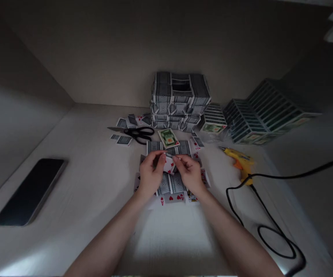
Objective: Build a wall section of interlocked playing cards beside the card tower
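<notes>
Between my left hand (151,171) and my right hand (190,172) is a playing card (169,164) with red diamonds on its face. Thumbs and fingers of both hands pinch it at its upper left and right edges. Beneath the hands lies a flat arrangement of playing cards (178,184), some showing patterned grey backs and others face up along the border, with red hearts toward the front. My hands hide its middle. Just beyond them rests a green card box (168,137).
Behind stands a box built of folded cards (180,96) with an opening on top. Black scissors (139,133) and cut card pieces (124,140) lie left of it. Card-box stacks (250,119) and a yellow glue gun (241,161) with black cord are right; a phone (30,192) lies left.
</notes>
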The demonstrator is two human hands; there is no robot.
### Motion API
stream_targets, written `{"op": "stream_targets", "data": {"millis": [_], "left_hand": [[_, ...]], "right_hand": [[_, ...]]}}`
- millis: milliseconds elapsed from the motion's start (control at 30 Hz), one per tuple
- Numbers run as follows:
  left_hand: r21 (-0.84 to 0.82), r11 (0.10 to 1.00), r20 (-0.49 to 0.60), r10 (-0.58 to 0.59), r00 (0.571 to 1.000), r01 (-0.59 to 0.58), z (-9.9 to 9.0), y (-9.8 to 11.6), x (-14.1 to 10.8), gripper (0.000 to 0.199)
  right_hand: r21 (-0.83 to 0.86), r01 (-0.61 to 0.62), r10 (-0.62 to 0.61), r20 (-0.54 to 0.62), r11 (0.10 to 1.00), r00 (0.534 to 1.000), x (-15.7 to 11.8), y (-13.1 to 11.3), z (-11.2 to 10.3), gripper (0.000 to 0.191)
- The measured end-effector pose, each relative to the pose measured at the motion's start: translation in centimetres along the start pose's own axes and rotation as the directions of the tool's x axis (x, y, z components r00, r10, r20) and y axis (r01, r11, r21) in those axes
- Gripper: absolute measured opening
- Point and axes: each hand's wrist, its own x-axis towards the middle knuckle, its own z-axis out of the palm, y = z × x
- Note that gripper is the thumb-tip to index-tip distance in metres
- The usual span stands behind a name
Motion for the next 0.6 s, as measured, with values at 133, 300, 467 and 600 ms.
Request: {"op": "stream_targets", "data": {"millis": [133, 300, 467, 600], "left_hand": [[-0.148, 0.986, 0.012, -0.078, 0.997, 0.079, 0.19, 0.2, 0.33, 0.012], [-0.181, 0.98, -0.021, -0.087, 0.996, 0.082, 0.1, 0.37, 0.36, 0.01], [-0.162, 0.986, -0.07, -0.052, 0.996, 0.04, 0.12, 0.19, 0.19, 0.01], [-0.119, 0.993, -0.086, -0.008, 0.996, -0.003, 0.39, -0.15, 0.11, 0.008]], "right_hand": [[-0.023, 0.023, -0.022, 0.023, 0.999, 0.999, -0.1, 0.63, 0.0, 0.02], [-0.096, 0.034, -0.03, 0.044, 0.995, 0.999, -0.19, 1.12, 0.11, 0.024], [-0.131, 0.033, -0.033, 0.003, 0.991, 0.999, -0.26, 1.02, 0.26, 0.027], [-0.177, 0.054, -0.052, 0.016, 0.983, 0.999, -0.27, 1.05, 0.12, 0.021]]}}
